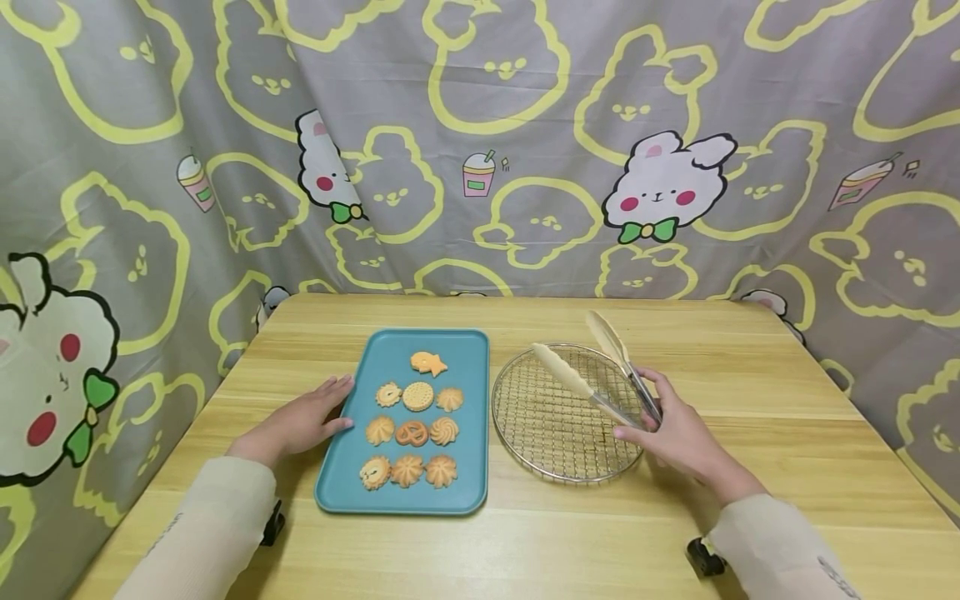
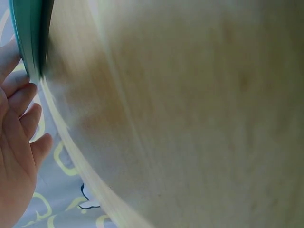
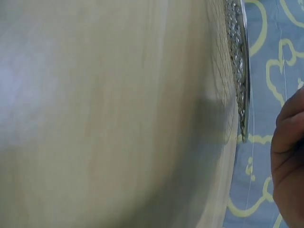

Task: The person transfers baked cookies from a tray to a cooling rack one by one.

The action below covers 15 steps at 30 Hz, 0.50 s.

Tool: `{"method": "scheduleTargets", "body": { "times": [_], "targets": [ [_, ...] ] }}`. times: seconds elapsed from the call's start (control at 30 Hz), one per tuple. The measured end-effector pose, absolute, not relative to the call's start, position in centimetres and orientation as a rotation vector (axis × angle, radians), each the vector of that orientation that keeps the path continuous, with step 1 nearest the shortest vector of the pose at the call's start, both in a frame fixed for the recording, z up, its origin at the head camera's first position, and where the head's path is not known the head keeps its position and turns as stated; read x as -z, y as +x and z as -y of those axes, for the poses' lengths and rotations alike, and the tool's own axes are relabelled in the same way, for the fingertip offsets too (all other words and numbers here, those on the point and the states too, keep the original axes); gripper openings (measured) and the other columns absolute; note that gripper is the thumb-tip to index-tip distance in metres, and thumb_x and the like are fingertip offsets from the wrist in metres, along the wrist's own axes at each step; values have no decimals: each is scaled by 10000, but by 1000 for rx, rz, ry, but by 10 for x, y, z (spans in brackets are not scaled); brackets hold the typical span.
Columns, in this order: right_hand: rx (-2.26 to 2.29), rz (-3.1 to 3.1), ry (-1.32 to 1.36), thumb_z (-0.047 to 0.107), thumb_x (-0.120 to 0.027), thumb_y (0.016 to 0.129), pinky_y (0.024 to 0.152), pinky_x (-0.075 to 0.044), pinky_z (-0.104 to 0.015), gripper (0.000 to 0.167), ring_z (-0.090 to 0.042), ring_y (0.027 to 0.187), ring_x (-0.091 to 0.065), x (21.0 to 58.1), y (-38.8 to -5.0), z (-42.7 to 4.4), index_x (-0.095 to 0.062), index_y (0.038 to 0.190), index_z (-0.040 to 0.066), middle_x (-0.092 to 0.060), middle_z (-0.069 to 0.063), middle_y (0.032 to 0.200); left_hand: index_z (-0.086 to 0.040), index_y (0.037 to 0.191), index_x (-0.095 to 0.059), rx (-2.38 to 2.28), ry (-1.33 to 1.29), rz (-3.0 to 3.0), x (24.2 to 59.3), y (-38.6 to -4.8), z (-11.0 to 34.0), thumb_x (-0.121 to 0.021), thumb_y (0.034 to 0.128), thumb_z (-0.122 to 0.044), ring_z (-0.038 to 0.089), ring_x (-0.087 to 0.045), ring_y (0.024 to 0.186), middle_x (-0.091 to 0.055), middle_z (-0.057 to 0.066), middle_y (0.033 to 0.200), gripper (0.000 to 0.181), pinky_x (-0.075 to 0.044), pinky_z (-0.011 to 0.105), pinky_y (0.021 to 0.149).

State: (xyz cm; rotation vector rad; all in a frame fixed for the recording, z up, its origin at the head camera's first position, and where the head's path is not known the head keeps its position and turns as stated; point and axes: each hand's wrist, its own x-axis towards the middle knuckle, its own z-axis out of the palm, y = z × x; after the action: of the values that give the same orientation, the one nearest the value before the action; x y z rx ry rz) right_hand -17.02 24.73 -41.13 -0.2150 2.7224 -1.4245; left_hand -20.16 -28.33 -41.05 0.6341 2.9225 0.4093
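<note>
Along the left edge of the blue-green tray (image 1: 468, 367), my left hand (image 1: 300, 419) rests with its fingers fairly straight against the side. Rows of cookies lie on it: a fish-shaped one (image 1: 428, 362) at the top, a pretzel-shaped one (image 1: 412, 433) further down, a round dotted one (image 1: 418, 396), and several swirled ones. My right hand (image 1: 678, 433) grips a pair of tongs (image 1: 600, 400) with pale tips spread apart, raised over a round wire rack (image 1: 547, 442). In the right wrist view the hand (image 3: 289, 156) shows only in part, and the tongs are hidden.
The tray and the rack stand side by side on a wooden table (image 1: 570, 542). Behind the table and at both sides hangs a grey curtain (image 1: 420, 92) with yellow cartoon outlines. Bare wood shows in front of the tray and at the right.
</note>
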Motion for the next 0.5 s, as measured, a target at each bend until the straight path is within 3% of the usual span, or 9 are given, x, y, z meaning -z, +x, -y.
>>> {"method": "scheduleTargets", "body": {
  "times": [0.3, 0.5],
  "targets": [
    [1369, -2696, -354, 318, -823, 759, 369, -462, -337, 905, -141, 468, -435, 406, -172, -233, -264, 1471, 308, -444, -66, 705, 51, 1463, -302, -410, 631, -2922, 412, -203, 284, -591, 955, -298, 457, -219, 1362, -284, 242, 1496, 681, -245, 590, 1064],
    [1235, -2789, -532, 341, -818, 760, 538, -450, -286, 879, -140, 578, -457, 404, -174, -225, -298, 1456, 208, -550, -28, 846, 58, 1461, -300, -414, 633, -2914, 412, -203, 284, -592, 955, -290, 460, -216, 1361, -282, 247, 1494, 679, -240, 588, 1068]
  ]
}}
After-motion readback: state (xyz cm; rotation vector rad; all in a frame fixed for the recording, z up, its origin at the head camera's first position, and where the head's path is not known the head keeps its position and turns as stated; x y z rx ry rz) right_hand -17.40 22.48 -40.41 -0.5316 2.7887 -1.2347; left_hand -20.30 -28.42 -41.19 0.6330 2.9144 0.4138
